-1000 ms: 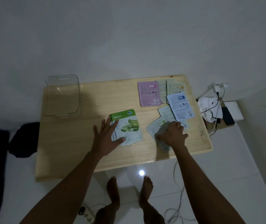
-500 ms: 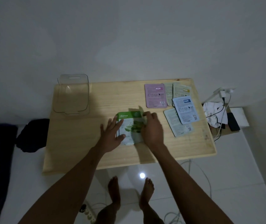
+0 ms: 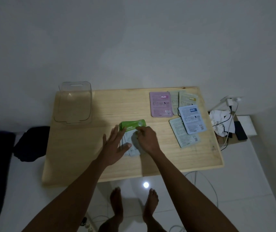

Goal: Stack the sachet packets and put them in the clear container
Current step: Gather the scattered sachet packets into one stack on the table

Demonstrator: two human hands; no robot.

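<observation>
As both hands meet over a small stack of sachet packets (image 3: 130,139) near the middle of the wooden tabletop (image 3: 87,148), a person stands barefoot on a white tiled floor (image 3: 234,190). The left hand (image 3: 115,147) lies flat and spread against the stack's left edge, its fingers (image 3: 113,136) released and its thumb resting on the packets. The right hand (image 3: 146,139) presses down on the green-topped packet from the right, fingers curled; whether they pinch the packet or only rest on it cannot be told. The clear container (image 3: 73,102) sits at the tabletop's far left corner, well apart from the stack. More packets lie loose toward the far right: a pink one (image 3: 161,104), two pale green ones (image 3: 183,99) just beside it, a blue-white one (image 3: 192,119) overlapping another pale packet (image 3: 182,136). Beyond the right edge, a white cloth (image 3: 221,123) and charging cables (image 3: 229,118) crowd a low surface.
</observation>
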